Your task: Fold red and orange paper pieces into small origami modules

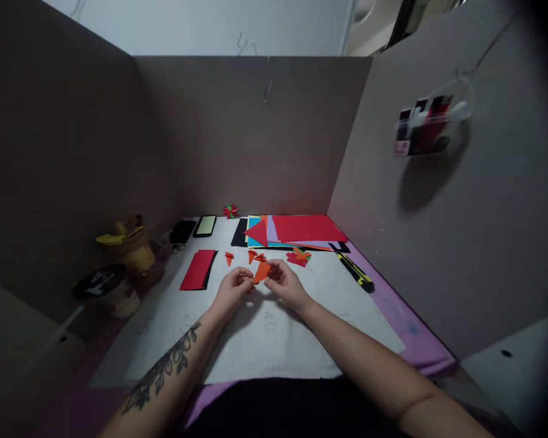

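Between my two hands is a small piece of orange paper [262, 273], held up over the white sheet [301, 340]. My left hand [235, 286] has its fingers closed at the paper's lower left edge. At the paper's right side, my right hand [285, 283] pinches it between thumb and fingers. Just beyond the hands lie small folded orange paper pieces [252, 256], with another folded orange piece [229, 258] to their left. A cluster of red, orange and green paper pieces [298, 257] lies beyond my right hand.
Red paper strips [198, 270] lie at left, coloured sheets [310, 229] at the back. A yellow-black utility knife [355, 271] rests at right. A paper star [231, 211] and a phone [205, 225] are at the back left. Containers [107, 289] stand left; grey panels [256, 134] enclose the table.
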{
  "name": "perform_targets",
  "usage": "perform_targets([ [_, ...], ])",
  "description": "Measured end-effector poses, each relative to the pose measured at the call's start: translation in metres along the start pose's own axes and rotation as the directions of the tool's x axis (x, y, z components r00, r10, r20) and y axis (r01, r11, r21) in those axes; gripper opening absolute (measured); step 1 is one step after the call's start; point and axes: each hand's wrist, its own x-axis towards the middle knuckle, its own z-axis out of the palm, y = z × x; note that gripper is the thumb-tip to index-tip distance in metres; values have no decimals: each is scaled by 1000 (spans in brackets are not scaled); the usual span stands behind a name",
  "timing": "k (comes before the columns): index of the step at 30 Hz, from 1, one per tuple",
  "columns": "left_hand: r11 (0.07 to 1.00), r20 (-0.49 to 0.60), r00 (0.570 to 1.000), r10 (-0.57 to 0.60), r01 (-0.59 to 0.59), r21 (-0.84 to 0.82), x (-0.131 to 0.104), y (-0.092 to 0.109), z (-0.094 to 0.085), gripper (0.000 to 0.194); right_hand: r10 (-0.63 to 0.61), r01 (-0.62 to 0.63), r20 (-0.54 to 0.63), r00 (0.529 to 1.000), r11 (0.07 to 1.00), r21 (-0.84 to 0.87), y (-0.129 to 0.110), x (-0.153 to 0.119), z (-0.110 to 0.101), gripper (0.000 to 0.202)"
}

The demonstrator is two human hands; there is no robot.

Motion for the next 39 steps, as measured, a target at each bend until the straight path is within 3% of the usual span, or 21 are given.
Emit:
perform_targets([
  [18, 996, 133, 988, -74, 79, -35, -4, 1, 1, 25, -71, 74, 29, 997, 990, -123, -6, -4, -2, 41],
  [28, 998, 89, 996, -20, 15, 56, -2, -5, 1, 19, -70, 72, 18, 997, 993, -98, 1, -3, -3, 40],
  [32, 996, 122, 993, -4, -7, 90, -2, -6, 1, 17, -59, 61, 25, 998, 992, -113, 1, -3, -3, 40],
  [39, 970, 125, 985, 117, -140, 198, -4, -8, 1, 16, -46, 45, -8, 999, 989, -140, -1, -3, 0, 26],
])
